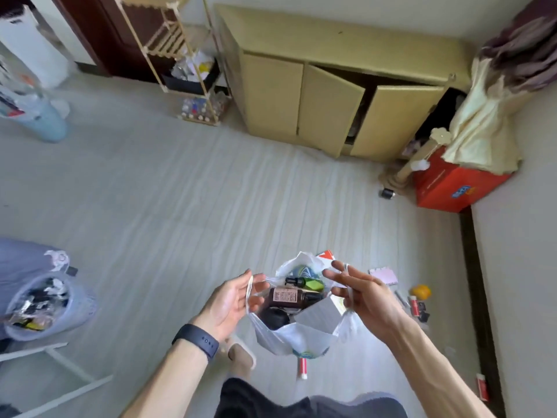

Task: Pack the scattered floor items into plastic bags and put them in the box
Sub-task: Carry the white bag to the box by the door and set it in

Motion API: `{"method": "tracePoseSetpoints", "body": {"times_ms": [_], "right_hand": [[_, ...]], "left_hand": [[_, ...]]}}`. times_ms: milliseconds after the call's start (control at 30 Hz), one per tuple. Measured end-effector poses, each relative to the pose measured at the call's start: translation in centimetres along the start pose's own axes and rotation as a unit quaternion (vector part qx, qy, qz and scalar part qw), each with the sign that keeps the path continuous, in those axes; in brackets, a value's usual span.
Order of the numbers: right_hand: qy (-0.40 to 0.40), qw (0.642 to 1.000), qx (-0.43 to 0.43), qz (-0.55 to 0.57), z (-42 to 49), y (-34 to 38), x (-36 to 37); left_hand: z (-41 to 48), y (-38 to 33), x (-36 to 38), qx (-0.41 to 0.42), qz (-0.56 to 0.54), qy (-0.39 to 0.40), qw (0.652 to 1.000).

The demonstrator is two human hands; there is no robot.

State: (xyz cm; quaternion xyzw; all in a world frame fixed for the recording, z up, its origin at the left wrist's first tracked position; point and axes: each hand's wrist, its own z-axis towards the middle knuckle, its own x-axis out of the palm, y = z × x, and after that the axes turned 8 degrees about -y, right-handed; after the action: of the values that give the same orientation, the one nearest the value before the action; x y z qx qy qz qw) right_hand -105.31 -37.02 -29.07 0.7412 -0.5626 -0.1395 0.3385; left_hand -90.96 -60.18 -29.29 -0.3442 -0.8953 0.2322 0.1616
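Plastic bag [297, 333] suspended at lower centre of frame, mouth spread open between both hands and hanging clear above the floor [180, 206]. Left hand [232, 300] hooked through the left handle loop, fingers loosely curled around the strap, not clenched. Right hand [358, 294] hooked through the right handle loop, strap running across the fingers, palm partly open. Inside the bag: brown bottle [284, 297] lying on its side with long axis left to right; green bottle [307, 283] just above it, same orientation; dark rounded object below them, identity not determinable; grey flat sheet at lower right of the mouth. Remaining scattered items located right of the right hand, on the floor: pink notebook [384, 274], orange round item [422, 291], red small item [415, 306]; right hand the nearer one for these. Red-and-white stick [302, 368] lying directly below the bag, long axis vertical in frame, upper end hidden by the bag. Red box [452, 185] at right, above mid-height, well apart from the bag, top partly covered by pale cloth; opening not visible. Red-white corner behind the bag rim cut off, not identifiable. Judged next: collect right-side items, or carry toward the box.
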Motion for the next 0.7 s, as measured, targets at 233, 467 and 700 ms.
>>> {"method": "tracePoseSetpoints", "body": {"times_ms": [233,467,700], "right_hand": [[-0.021,0.998,0.003,0.053,3.5,1.6,17.0],[0.065,0.997,-0.042,0.012,6.7,9.0,33.2],[0.117,0.988,-0.1,-0.027,13.7,16.8,46.0]], "left_hand": [[2.9,-12.4,-13.6,0.015,0.053,-0.007,0.998],[3.1,-27.2,-22.8,0.095,0.023,-0.049,0.994],[5.3,-40.9,-28.5,0.119,0.034,-0.058,0.991]]}}
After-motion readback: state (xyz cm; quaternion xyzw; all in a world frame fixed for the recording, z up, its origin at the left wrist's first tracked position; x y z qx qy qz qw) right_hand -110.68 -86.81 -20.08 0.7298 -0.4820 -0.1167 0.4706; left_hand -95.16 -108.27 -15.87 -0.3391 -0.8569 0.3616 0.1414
